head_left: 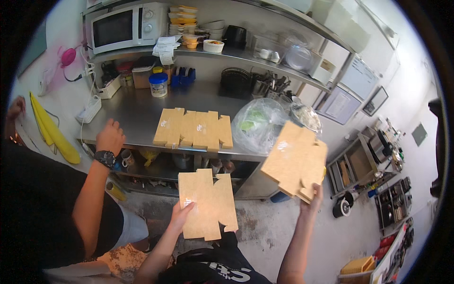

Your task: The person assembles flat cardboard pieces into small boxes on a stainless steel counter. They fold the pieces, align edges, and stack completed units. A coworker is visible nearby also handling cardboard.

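With my left hand (181, 215) I grip a flat brown cardboard box blank (208, 203) by its left edge, thumb on top, in front of my body. My right hand (312, 199) holds a second stack of cardboard blanks (295, 158) by its lower corner, raised and tilted at the right. Both pieces have notched edges and small white print. On the steel counter (127, 113) ahead lies a row of similar flat cardboard blanks (194, 128), reaching its front edge. Fingers beneath each held piece are hidden.
Another person's hand (111, 137), wearing a watch, hovers by the counter's left front edge. A clear plastic bag (257, 125) with something green sits right of the blanks. Behind are a blue-lidded tub (158, 85) and a utensil holder (260, 89). A microwave (127, 28) stands on the shelf above.
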{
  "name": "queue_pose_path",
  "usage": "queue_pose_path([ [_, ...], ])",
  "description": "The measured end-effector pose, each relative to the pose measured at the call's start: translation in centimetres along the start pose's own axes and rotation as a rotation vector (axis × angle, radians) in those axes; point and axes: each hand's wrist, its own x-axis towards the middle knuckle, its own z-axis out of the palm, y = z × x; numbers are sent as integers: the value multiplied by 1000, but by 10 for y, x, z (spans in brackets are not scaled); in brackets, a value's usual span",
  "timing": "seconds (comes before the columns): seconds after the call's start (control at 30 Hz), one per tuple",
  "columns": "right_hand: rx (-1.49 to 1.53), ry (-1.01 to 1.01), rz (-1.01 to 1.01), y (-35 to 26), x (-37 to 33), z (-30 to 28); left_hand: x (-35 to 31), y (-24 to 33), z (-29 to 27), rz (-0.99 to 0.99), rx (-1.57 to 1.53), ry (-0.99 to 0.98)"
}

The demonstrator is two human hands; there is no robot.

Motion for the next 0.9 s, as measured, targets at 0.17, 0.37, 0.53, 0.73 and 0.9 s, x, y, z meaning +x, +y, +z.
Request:
queue_pose_path([
  [0.17, -62, -128, 216, 114, 110, 26, 54, 21, 18, 174, 12, 49],
  [0.37, -72, -254, 322, 183, 203, 49, 113, 52, 58, 393, 134, 296],
  [0.53, -83, -281, 420, 208, 233, 40, 145, 78, 63, 448, 216, 380],
  [0.73, -121, -264, 380, 184, 231, 23, 246, 100, 82, 630, 590, 315],
  [0.9, -77, -201, 294, 149, 211, 15, 302, 123, 106, 338, 903, 238],
])
